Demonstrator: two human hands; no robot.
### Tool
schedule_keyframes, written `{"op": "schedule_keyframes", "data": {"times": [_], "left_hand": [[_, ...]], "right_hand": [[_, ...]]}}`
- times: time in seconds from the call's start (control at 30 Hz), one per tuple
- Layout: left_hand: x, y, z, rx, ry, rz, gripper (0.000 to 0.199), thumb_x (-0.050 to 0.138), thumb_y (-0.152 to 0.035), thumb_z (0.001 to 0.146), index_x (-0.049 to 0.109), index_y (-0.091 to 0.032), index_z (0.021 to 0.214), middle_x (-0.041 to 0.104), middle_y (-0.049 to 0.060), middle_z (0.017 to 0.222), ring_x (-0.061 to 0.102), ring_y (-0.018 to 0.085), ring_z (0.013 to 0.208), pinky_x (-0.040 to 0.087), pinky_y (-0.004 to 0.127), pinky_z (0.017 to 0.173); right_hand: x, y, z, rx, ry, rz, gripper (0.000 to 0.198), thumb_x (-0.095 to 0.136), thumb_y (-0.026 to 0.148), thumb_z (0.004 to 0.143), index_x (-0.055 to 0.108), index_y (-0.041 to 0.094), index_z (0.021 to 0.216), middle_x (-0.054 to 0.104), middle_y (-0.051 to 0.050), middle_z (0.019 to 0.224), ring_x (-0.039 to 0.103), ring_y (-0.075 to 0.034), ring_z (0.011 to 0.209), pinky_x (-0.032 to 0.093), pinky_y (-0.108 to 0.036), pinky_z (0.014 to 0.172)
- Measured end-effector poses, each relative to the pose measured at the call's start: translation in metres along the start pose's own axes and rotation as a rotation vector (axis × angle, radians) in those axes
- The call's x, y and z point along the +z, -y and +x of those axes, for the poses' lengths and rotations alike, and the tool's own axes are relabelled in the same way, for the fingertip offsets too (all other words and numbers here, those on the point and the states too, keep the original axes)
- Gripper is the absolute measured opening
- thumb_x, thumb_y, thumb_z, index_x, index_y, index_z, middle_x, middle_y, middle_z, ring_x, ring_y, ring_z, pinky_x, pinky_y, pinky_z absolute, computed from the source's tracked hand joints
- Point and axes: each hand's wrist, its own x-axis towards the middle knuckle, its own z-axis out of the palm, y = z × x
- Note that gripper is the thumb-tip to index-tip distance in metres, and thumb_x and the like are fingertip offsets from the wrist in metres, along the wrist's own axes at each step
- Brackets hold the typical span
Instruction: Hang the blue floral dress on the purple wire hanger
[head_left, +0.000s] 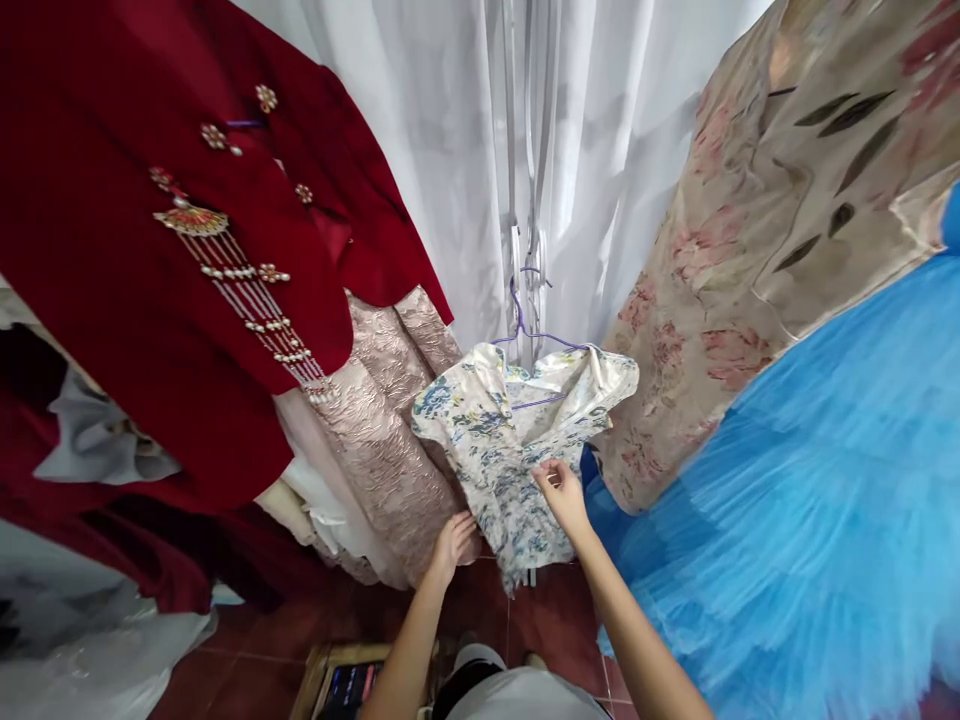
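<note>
A short-sleeved floral blouse (491, 440), white with blue and yellow print, hangs in front of me on a purple wire hanger (519, 315). Its neckline gapes, and the hanger's lower bar shows inside. My right hand (562, 490) is at the blouse's front below the neckline, thumb and forefinger pinched together on the cloth. Lower down on the left, my left hand (452, 545) lies with its fingers stretched out against the blouse's side edge. Whether any cloth is behind those fingers I cannot tell.
A dark red jacket (300, 230) with a beaded tassel brooch (240, 280) and a pink textured skirt (382, 400) hang at left. On the right are a beige floral garment (697, 290) and a blue tulle skirt (795, 480). White curtains (420, 130) hang behind; a wooden box (319, 670) stands below.
</note>
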Motion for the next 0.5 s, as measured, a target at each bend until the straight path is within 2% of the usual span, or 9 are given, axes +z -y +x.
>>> {"op": "schedule_keyframes", "data": {"times": [0.07,0.13,0.2,0.27,0.37,0.43,0.5], "left_hand": [[-0.018,0.025,-0.011,-0.007,-0.065,0.018,0.040,0.059,-0.058,0.079,0.066,-0.026,0.102,0.067,0.010,0.132,0.048,0.030,0.142,0.041,0.043,0.109],[-0.024,0.046,-0.022,-0.011,-0.072,0.041,0.042,0.062,-0.060,0.070,0.064,-0.026,0.095,0.071,0.013,0.124,0.056,0.034,0.134,0.043,0.045,0.105],[-0.016,0.060,-0.028,0.001,-0.036,0.063,0.046,0.065,-0.062,0.064,0.064,-0.025,0.092,0.075,0.014,0.114,0.065,0.037,0.120,0.045,0.048,0.101],[0.003,0.063,-0.029,0.044,0.010,0.082,0.049,0.068,-0.064,0.061,0.064,-0.024,0.089,0.076,0.015,0.105,0.070,0.038,0.107,0.047,0.050,0.096],[0.038,0.047,-0.022,0.173,0.049,0.105,0.050,0.070,-0.062,0.063,0.064,-0.021,0.091,0.075,0.016,0.104,0.071,0.036,0.099,0.049,0.049,0.095],[0.061,0.026,-0.016,0.295,0.045,0.104,0.046,0.070,-0.055,0.068,0.065,-0.022,0.100,0.072,0.015,0.117,0.068,0.032,0.108,0.048,0.043,0.099],[0.082,0.002,-0.015,0.504,0.022,0.155,0.044,0.070,-0.042,0.074,0.063,-0.024,0.113,0.066,0.012,0.131,0.063,0.028,0.118,0.046,0.039,0.103]], "right_hand": [[0.010,-0.008,0.017,0.025,0.023,-0.032,0.043,0.064,0.057,0.078,0.066,0.017,0.095,0.071,-0.007,0.077,0.064,-0.024,0.066,0.049,-0.033,0.065],[0.019,-0.008,0.032,0.049,0.012,-0.072,0.043,0.064,0.056,0.076,0.067,0.017,0.094,0.071,-0.008,0.077,0.064,-0.026,0.070,0.046,-0.034,0.068],[0.025,-0.005,0.045,0.062,-0.005,-0.101,0.039,0.061,0.055,0.077,0.066,0.018,0.089,0.070,-0.010,0.076,0.065,-0.029,0.075,0.044,-0.035,0.070],[0.028,-0.003,0.053,0.063,-0.006,-0.107,0.036,0.057,0.054,0.079,0.065,0.019,0.083,0.069,-0.011,0.073,0.064,-0.029,0.075,0.042,-0.034,0.069],[0.028,-0.003,0.056,0.057,0.028,-0.074,0.033,0.058,0.051,0.077,0.063,0.019,0.075,0.067,-0.009,0.066,0.062,-0.026,0.067,0.041,-0.033,0.065],[0.025,-0.002,0.047,0.055,0.071,-0.026,0.032,0.061,0.050,0.076,0.062,0.019,0.069,0.065,-0.008,0.061,0.060,-0.023,0.061,0.042,-0.031,0.061],[0.022,-0.001,0.028,0.054,0.107,0.038,0.035,0.064,0.052,0.075,0.063,0.018,0.067,0.065,-0.007,0.059,0.059,-0.022,0.058,0.044,-0.031,0.059]]}}
